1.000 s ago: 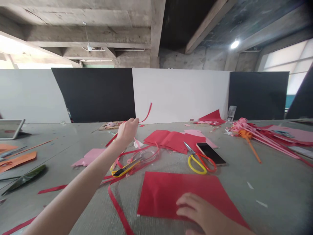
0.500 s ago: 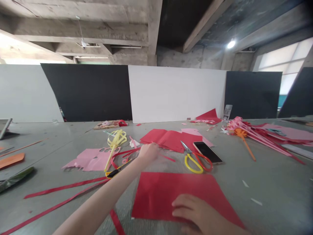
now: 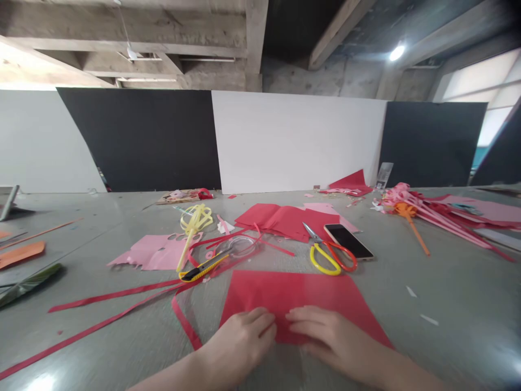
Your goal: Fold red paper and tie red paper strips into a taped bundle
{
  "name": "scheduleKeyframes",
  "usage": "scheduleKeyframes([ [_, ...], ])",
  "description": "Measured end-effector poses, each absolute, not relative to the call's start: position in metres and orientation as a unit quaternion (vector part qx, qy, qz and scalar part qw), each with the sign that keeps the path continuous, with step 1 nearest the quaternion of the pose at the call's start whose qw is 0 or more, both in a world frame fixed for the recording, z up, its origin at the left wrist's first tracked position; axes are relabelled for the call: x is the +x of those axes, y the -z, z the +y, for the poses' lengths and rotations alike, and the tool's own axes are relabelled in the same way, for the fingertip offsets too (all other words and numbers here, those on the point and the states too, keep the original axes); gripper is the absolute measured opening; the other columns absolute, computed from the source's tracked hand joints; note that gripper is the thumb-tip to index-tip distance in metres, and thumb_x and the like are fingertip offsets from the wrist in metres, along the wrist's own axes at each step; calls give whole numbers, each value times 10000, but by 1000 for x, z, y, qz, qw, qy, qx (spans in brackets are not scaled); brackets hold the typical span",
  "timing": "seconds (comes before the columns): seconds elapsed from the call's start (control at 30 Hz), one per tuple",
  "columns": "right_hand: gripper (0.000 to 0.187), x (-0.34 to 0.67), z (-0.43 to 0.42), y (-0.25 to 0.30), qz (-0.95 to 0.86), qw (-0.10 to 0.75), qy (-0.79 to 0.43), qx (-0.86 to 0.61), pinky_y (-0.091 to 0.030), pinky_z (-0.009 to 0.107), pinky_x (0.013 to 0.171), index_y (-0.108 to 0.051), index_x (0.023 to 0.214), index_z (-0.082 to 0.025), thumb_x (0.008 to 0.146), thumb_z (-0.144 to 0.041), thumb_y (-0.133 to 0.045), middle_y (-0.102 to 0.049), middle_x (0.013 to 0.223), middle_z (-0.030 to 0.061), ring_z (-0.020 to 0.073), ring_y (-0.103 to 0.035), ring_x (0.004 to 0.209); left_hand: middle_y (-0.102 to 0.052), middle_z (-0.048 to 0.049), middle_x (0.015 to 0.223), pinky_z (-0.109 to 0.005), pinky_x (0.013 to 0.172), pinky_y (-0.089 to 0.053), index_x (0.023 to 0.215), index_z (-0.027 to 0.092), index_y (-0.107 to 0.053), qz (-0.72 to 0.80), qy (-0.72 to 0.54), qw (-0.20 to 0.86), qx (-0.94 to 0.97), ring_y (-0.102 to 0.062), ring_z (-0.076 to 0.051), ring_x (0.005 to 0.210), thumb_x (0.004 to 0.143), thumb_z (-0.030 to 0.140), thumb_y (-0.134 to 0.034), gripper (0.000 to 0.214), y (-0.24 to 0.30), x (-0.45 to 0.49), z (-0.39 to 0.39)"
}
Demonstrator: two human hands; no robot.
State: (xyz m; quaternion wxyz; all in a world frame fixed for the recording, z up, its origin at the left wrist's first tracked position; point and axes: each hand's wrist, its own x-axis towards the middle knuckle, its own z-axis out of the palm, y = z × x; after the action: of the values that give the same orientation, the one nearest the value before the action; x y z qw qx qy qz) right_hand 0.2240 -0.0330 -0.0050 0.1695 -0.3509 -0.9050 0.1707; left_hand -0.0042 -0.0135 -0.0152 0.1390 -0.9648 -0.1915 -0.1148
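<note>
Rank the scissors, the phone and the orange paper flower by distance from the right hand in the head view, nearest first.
From the right hand:
1. Scissors, yellow and red handles, just beyond the red sheet.
2. Phone, lying right beside the scissors, slightly farther back.
3. Orange paper flower, far right, among the pink stems.

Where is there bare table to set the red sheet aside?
Right of the red sheet, below the phone and the pink stick pile, the table is bare but for white scraps. Another patch lies far left, beyond the pink paper. Around the knife and scissors it is crowded with strips.
</note>
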Motion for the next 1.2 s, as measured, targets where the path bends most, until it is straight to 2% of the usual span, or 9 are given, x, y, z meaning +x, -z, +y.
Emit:
scheduleKeyframes([
  [0.2,239,225,-32,15,-913,207,-83,-342,-419,300,911,-605,1031,-155,810,-222,-542,-609,1087,60,181,-525,1030,-631,-174,895,-326,595,-534,929,44,-573,-117,103,257,-954,-609,-261,812,817,59,-365,237,11,-2,-19],
  [0.3,204,223,-31,20,-919,225,-37,-322,-437,303,883,-607,990,-146,811,-201,-526,-622,1041,60,186,-540,991,-635,-188,847,-328,533,-525,915,27,-579,-94,87,281,-951,-618,-263,756,806,49,-362,243,7,-1,-22],
  [0.43,173,220,-33,29,-920,250,41,-300,-472,301,777,-612,889,-144,841,-149,-446,-636,908,75,180,-569,884,-629,-166,771,-316,501,-503,890,31,-582,-89,81,286,-950,-609,-232,666,791,51,-390,217,4,1,-24],
  [0.57,224,217,-36,34,-925,224,86,-294,-460,275,656,-595,777,-156,854,-100,-393,-613,758,57,155,-564,722,-611,-133,737,-310,508,-466,881,53,-583,-77,82,295,-949,-569,-199,608,800,52,-378,220,3,2,-27],
  [0.77,112,214,-38,31,-919,215,72,-322,-415,295,625,-575,818,-170,832,-221,-477,-590,800,39,177,-512,735,-532,-49,666,-276,422,-342,812,121,-532,-133,44,243,-960,-480,-166,548,815,120,-452,80,-5,1,-26],
  [0.9,174,213,-37,31,-917,202,94,-332,-358,280,550,-555,736,-176,842,-141,-423,-556,713,14,157,-470,643,-514,-30,715,-284,443,-340,793,148,-503,-167,25,207,-964,-480,-171,602,808,116,-483,40,-10,1,-24],
  [1.07,220,214,-36,35,-914,203,117,-330,-322,282,525,-534,697,-175,849,-112,-389,-524,676,14,159,-444,622,-495,-30,752,-283,458,-353,788,161,-484,-206,24,187,-960,-496,-193,671,816,149,-490,31,-3,4,-24],
  [1.2,191,214,-37,34,-910,196,63,-360,-339,275,552,-527,705,-177,844,-117,-411,-517,706,12,159,-456,657,-499,-19,765,-292,488,-392,791,168,-474,-225,28,152,-962,-493,-187,654,817,161,-498,36,5,6,-23],
])
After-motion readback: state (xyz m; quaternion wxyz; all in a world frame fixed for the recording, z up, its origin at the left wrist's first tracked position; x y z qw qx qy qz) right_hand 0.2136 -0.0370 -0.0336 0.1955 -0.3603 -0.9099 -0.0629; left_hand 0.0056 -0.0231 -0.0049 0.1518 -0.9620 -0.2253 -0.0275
